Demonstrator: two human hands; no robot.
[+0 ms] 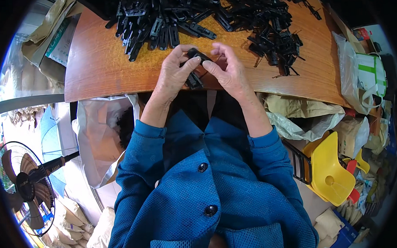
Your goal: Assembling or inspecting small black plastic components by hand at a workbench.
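Over the near edge of the wooden table, my left hand pinches a small black plastic part between thumb and fingers. My right hand meets it from the other side, its thumb at the part's right end and its fingers curled above. Part of the piece is covered by my fingers. Just below, by the table edge, lies another black plastic piece. Beyond my left hand spreads a heap of long black plastic parts. To the right is a pile of smaller black parts with thin stems.
Under the table's left side hangs a white sack; paper and plastic bags are under the right. A black fan stands at the left. A yellow chair is at the right, with bags beside the table.
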